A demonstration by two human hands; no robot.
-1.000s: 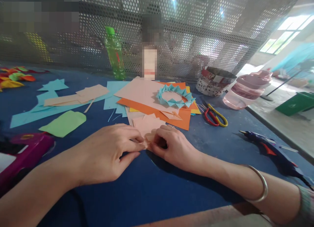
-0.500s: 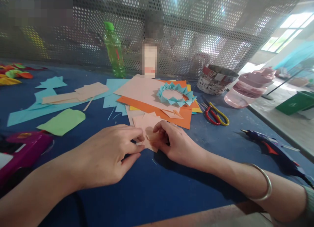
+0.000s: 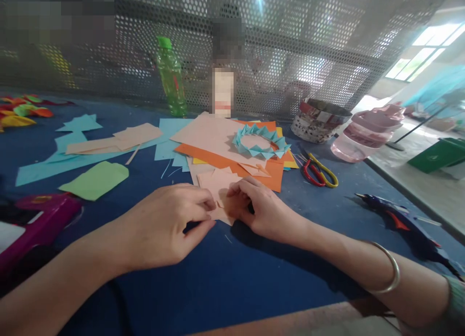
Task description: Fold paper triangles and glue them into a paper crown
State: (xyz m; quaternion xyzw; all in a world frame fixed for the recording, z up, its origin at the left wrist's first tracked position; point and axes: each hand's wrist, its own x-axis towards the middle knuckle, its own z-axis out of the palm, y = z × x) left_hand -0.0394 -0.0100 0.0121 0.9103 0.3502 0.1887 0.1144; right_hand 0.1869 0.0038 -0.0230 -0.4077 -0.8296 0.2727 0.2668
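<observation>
Both hands meet over small peach paper pieces (image 3: 218, 181) near the middle of the table. My left hand (image 3: 169, 224) has its fingers closed at the left edge of a small folded peach paper (image 3: 222, 212). From the other side, my right hand (image 3: 263, 207) pinches the same paper between thumb and fingers. The fingers partly hide it, so its full shape does not show. Just beyond lie larger peach and orange sheets (image 3: 203, 155), with a ring of folded blue paper (image 3: 263, 154) on top.
Scissors (image 3: 319, 171) and a dark blue glue gun (image 3: 403, 224) lie right. A pink bottle (image 3: 363, 135) and a paper-covered pot (image 3: 319, 120) stand behind. Left are a purple device (image 3: 51, 215), green paper (image 3: 96, 180) and blue scraps (image 3: 39, 171). A green bottle (image 3: 172, 84) stands by the mesh panel (image 3: 138, 74).
The hands stay at the small peach paper, with only slight finger movement. The left hand appears a little further right, and the whole view has shifted slightly.
</observation>
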